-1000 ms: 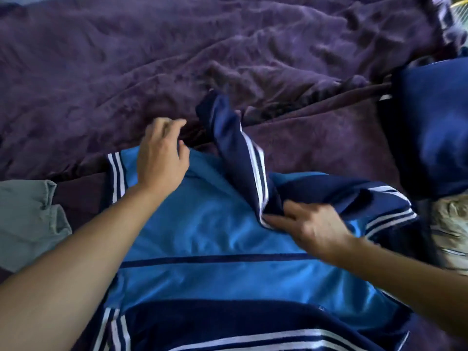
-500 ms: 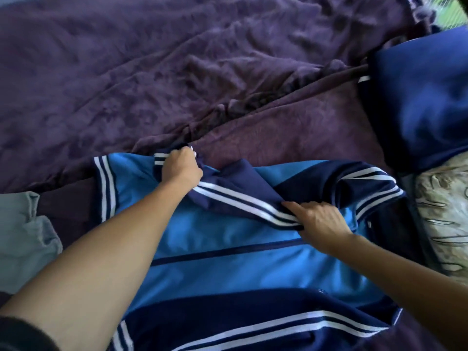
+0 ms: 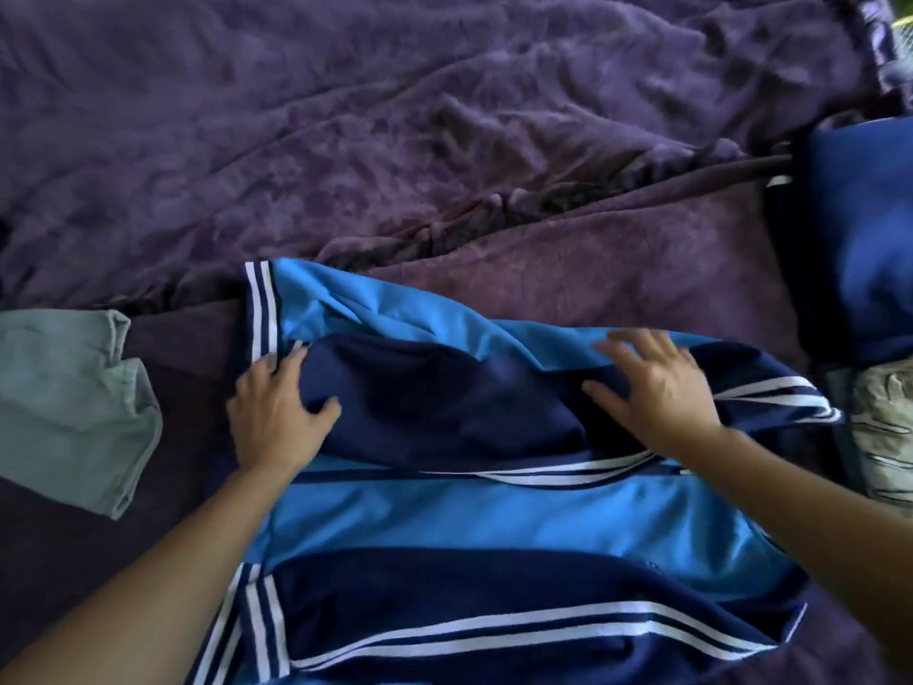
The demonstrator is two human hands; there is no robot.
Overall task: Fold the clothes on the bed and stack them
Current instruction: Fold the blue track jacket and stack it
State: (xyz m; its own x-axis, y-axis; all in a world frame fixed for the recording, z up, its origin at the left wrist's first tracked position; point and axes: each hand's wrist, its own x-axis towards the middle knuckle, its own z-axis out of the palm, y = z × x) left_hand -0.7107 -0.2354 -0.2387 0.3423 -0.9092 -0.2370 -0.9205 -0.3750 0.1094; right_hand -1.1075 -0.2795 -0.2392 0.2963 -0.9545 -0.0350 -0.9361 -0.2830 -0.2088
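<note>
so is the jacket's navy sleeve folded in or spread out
Folded in: the navy sleeve lies across the blue track jacket, with the left hand and right hand on it.

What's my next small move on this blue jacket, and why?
Probably smooth the navy sleeve flat across the blue jacket. It lies bunched and wrinkled between your left hand and right hand, both resting open on it, so folding further would likely trap creases.

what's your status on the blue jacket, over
Left hand, right hand open, flat on blue jacket. Navy sleeve folded across it. Grey garment to the left, apart.
</note>
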